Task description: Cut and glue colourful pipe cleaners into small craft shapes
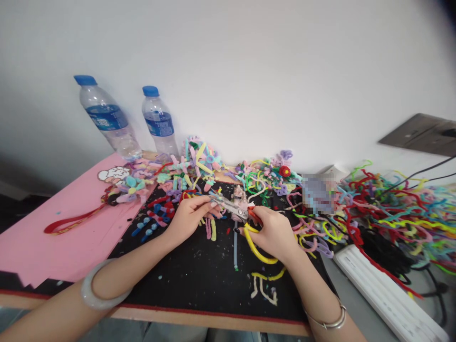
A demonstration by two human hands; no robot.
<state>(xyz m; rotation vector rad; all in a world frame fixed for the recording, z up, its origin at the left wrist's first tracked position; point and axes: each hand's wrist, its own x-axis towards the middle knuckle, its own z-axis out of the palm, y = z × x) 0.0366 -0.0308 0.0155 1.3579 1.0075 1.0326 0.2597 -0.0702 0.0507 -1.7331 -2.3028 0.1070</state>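
Observation:
My right hand (272, 232) is closed around the handles of a pair of scissors (233, 207), whose metal blades point left toward my other hand. A curved yellow pipe cleaner (257, 254) hangs below the right fingers. Close to the blade tips, my left hand (188, 216) is closed in a pinch; what lies between its fingertips is too small to make out. Under the scissors, a thin grey-blue stick (235, 249) lies on the black mat (178, 280). Short pink and yellow pipe cleaner pieces (211, 229) lie beside the left fingers.
Two water bottles (107, 118) with blue caps stand against the wall at back left. Pink paper (81, 242) covers the table's left side, with a red strap (73, 221) on it. Tangled pipe cleaners (384, 204) heap at right, near a white power strip (388, 294) and cables.

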